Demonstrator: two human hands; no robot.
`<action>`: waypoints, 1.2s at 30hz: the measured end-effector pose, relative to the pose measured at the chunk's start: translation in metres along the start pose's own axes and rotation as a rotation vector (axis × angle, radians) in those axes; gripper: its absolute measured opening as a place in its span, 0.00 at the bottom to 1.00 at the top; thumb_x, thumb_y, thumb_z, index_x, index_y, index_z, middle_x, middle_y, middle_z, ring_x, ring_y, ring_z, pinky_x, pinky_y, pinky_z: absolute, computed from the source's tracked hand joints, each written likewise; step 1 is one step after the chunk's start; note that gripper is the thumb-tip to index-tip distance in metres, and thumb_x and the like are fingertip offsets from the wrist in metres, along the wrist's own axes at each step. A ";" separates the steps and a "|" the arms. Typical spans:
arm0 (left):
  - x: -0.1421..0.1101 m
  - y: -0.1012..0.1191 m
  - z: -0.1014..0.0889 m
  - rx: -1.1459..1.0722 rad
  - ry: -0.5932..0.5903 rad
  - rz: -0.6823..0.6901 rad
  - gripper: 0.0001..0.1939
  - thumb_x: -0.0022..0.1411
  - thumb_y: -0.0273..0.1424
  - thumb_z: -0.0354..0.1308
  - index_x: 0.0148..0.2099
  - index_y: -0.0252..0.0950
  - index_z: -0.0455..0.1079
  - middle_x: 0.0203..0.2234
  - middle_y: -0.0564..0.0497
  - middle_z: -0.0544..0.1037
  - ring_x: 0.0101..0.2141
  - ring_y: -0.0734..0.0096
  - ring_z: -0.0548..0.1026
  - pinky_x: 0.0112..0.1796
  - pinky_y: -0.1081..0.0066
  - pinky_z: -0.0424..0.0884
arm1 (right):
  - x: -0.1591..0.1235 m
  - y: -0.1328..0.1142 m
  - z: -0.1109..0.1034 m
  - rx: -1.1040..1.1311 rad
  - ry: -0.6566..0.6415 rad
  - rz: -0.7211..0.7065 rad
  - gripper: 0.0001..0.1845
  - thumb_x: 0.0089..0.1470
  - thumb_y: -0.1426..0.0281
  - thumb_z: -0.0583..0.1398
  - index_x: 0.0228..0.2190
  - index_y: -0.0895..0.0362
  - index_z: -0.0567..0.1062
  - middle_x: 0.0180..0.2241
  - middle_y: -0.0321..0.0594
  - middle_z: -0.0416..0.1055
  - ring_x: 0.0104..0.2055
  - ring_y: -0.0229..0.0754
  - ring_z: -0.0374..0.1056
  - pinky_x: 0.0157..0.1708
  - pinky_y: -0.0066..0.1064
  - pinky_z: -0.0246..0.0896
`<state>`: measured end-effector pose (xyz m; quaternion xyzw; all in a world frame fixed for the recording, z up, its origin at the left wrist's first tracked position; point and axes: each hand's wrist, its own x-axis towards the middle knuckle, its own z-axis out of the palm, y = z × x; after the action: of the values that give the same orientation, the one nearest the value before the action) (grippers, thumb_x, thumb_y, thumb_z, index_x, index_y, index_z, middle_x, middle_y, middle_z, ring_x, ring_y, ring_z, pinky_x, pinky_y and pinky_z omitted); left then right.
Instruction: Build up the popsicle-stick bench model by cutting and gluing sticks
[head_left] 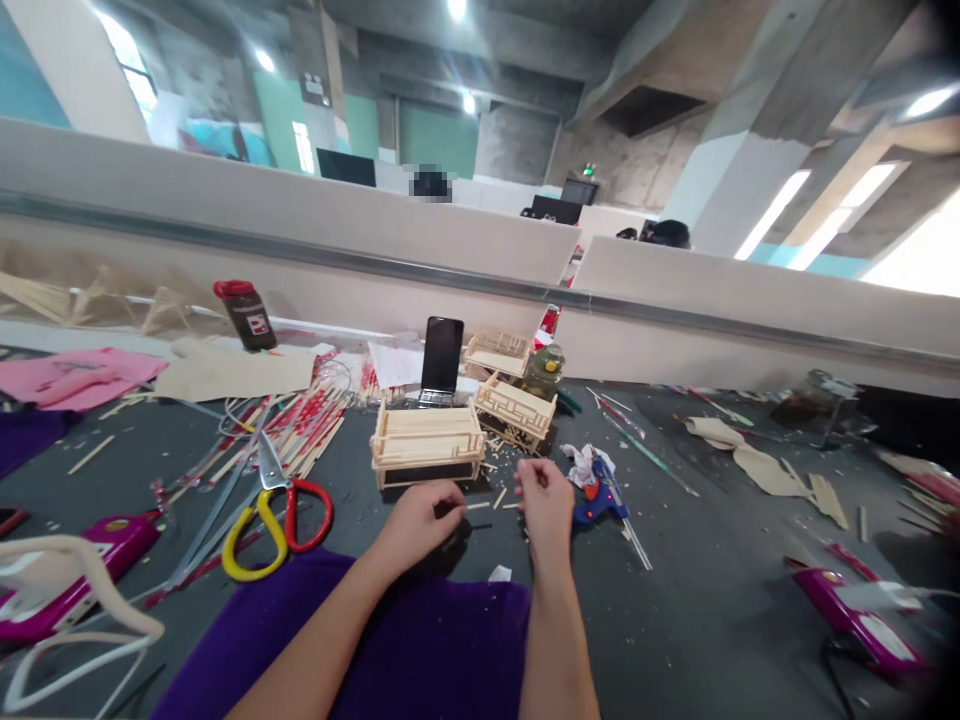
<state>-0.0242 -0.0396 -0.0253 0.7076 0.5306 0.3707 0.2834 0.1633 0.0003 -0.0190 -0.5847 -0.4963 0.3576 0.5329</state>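
My left hand [427, 522] is over the table's near middle, fingers curled in with thumb and forefinger close together. A short wooden stick [478, 506] lies right at its fingertips; whether it is held I cannot tell. To the right, my right hand [546, 497] is raised with its fingertips pinched; anything between them is too small to make out. Just beyond my hands stands a small wooden stick model [427, 446] with railings. Behind it to the right are a second stick model [516, 408] and a third [498, 352]. A blue glue gun [602, 500] lies beside my right hand.
Red-and-yellow-handled scissors [276, 515] lie left, near a pile of sticks [311, 425]. A propped phone [442, 358], a green bottle [546, 372] and a red-lidded bottle [247, 316] stand before the partition [480, 282]. Magenta tools [859, 615] lie at both sides.
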 end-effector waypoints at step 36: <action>0.001 -0.019 0.007 0.140 -0.079 -0.084 0.12 0.67 0.38 0.50 0.40 0.39 0.73 0.35 0.49 0.76 0.39 0.65 0.75 0.40 0.69 0.68 | 0.049 -0.002 0.027 -1.022 -0.389 -0.093 0.13 0.61 0.69 0.52 0.37 0.55 0.77 0.35 0.46 0.79 0.37 0.45 0.75 0.33 0.29 0.58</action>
<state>-0.0287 -0.0332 -0.0442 0.7170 0.5727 0.2923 0.2692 0.1498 0.0541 -0.0167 -0.6697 -0.7215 0.1488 0.0945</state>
